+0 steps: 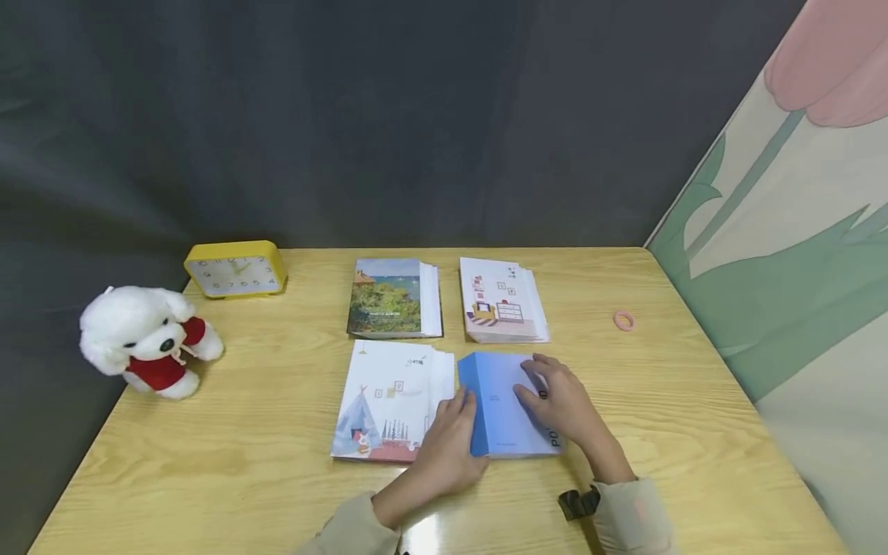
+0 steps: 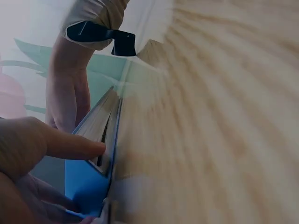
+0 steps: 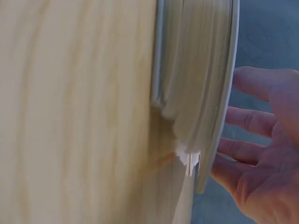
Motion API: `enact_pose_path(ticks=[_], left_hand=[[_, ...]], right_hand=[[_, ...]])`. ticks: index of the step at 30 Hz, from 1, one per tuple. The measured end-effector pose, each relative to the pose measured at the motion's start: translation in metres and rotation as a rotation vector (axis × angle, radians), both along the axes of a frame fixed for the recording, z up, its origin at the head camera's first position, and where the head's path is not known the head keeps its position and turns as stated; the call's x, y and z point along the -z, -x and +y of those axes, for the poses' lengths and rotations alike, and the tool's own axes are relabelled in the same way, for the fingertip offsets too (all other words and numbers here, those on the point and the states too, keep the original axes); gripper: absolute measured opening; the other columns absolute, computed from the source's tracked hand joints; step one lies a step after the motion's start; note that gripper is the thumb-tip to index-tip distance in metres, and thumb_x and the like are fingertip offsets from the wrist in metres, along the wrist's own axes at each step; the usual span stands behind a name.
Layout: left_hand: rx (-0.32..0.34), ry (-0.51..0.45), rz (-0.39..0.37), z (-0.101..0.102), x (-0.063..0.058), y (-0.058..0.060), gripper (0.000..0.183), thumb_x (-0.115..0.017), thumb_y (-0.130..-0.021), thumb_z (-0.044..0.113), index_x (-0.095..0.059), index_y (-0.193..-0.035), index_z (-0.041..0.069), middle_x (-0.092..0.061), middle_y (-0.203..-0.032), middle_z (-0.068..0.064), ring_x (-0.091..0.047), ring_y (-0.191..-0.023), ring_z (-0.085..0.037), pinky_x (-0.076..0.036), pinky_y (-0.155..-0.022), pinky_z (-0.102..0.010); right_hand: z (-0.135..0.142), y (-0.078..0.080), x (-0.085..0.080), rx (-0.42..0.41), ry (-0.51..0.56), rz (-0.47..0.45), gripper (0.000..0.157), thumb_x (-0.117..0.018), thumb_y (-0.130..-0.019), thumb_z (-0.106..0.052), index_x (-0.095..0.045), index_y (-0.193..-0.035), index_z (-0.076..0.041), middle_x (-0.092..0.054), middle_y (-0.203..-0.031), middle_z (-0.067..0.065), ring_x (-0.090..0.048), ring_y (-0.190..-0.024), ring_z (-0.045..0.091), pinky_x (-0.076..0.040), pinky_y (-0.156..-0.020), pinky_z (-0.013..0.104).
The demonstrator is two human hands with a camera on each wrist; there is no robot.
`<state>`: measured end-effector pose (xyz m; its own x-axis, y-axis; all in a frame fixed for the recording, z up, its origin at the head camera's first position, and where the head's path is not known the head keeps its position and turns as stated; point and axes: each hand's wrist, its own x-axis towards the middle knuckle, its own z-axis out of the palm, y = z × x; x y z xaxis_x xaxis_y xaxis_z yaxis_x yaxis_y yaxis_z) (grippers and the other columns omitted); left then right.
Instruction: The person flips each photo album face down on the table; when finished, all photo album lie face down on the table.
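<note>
A thick blue album (image 1: pixel 509 416) lies closed at the front middle of the table, its spine to the left. My left hand (image 1: pixel 451 443) touches the spine with its fingers, and its thumb lies against the near edge of the pages, as the left wrist view shows. Spread fingertips of my right hand (image 1: pixel 565 397) rest on the front cover, partly hiding the dark lettering. In the right wrist view those fingers touch the cover of the album (image 3: pixel 198 70), with the page edges fanned out. Just left of the blue album lies a white album (image 1: pixel 385 401) with a tent picture, partly behind my left hand.
Behind are an album with a landscape painting (image 1: pixel 385 301) and a white album with a furniture drawing (image 1: pixel 502 301). A pink ring (image 1: pixel 624 321) lies at the right. A yellow clock (image 1: pixel 237 270) and a white plush dog (image 1: pixel 149 339) stand at the left.
</note>
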<state>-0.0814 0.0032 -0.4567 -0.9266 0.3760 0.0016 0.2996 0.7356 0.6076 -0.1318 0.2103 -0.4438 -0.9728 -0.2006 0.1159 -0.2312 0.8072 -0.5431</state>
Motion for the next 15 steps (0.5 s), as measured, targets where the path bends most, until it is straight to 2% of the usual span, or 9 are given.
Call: enact_pose_path(ticks=[5, 7, 11, 13, 15], left_hand=[[0.032, -0.1, -0.065, -0.004, -0.011, 0.0, 0.093, -0.081, -0.078, 0.017, -0.03, -0.151, -0.008, -0.022, -0.159, -0.024, -0.033, -0.141, -0.041, -0.03, -0.113, -0.05], [0.041, -0.14, -0.088, -0.008, -0.018, -0.001, 0.092, -0.079, -0.079, 0.016, -0.028, -0.152, -0.006, -0.018, -0.161, -0.022, -0.029, -0.142, -0.041, -0.029, -0.113, -0.051], [0.068, -0.19, -0.095, -0.015, -0.031, 0.001, 0.09, -0.079, -0.078, 0.015, -0.031, -0.151, -0.006, -0.016, -0.161, -0.022, -0.028, -0.143, -0.042, -0.029, -0.113, -0.053], [0.086, -0.193, -0.085, -0.018, -0.035, 0.004, 0.088, -0.079, -0.077, 0.016, -0.035, -0.15, -0.006, -0.018, -0.16, -0.022, -0.03, -0.142, -0.042, -0.032, -0.112, -0.053], [0.106, -0.197, -0.075, -0.02, -0.039, 0.007, 0.087, -0.08, -0.076, 0.017, -0.037, -0.149, -0.006, -0.02, -0.16, -0.021, -0.033, -0.14, -0.041, -0.036, -0.11, -0.05]], right_hand=[[-0.004, -0.002, -0.005, 0.0, 0.013, -0.015, 0.044, -0.067, -0.093, -0.016, -0.06, -0.131, 0.005, -0.05, -0.136, 0.034, -0.046, -0.126, 0.053, -0.037, -0.103, 0.065], [-0.006, -0.002, -0.007, -0.002, 0.042, -0.035, 0.045, -0.064, -0.095, -0.017, -0.057, -0.135, 0.004, -0.051, -0.137, 0.033, -0.05, -0.123, 0.051, -0.041, -0.1, 0.064], [-0.009, -0.003, -0.01, -0.005, 0.12, -0.095, 0.047, -0.061, -0.098, -0.019, -0.055, -0.137, 0.005, -0.051, -0.138, 0.031, -0.056, -0.118, 0.047, -0.051, -0.092, 0.056], [-0.009, -0.003, -0.011, 0.011, 0.154, -0.127, 0.048, -0.06, -0.1, -0.023, -0.055, -0.136, 0.007, -0.052, -0.136, 0.031, -0.065, -0.102, 0.044, -0.056, -0.082, 0.049], [-0.007, -0.002, -0.013, 0.025, 0.176, -0.139, 0.051, -0.057, -0.101, -0.03, -0.056, -0.134, 0.009, -0.056, -0.133, 0.03, -0.066, -0.101, 0.043, -0.057, -0.082, 0.049]])
